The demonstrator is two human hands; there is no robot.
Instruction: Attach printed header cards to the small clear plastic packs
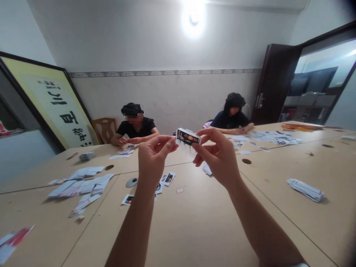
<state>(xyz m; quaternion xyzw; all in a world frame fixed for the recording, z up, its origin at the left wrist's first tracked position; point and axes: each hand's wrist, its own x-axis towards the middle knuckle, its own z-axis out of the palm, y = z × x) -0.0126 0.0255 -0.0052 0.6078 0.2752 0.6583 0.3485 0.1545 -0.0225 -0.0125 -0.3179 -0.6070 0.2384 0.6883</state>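
Note:
A small clear packet with a black printed label (pixel 189 137) is held up above the table in front of me. Orange and white characters show on the label. Thin dark strands, too small to name, show in the clear part below it. My left hand (pixel 156 151) pinches the packet's left edge between thumb and fingers. At the other end, my right hand (pixel 216 152) grips the label's right side, thumb in front and fingers behind. Beneath my hands lie several small printed cards (pixel 168 179) and a small red-edged slip (pixel 180 190).
Piles of white paper slips (pixel 80 185) spread on the table's left. A bundle of slips (pixel 305 190) lies right. Two people sit opposite, one at left (pixel 136 128), one at right (pixel 232 115), with more papers (pixel 275 138) nearby. Cable holes (pixel 246 161) pierce the tabletop.

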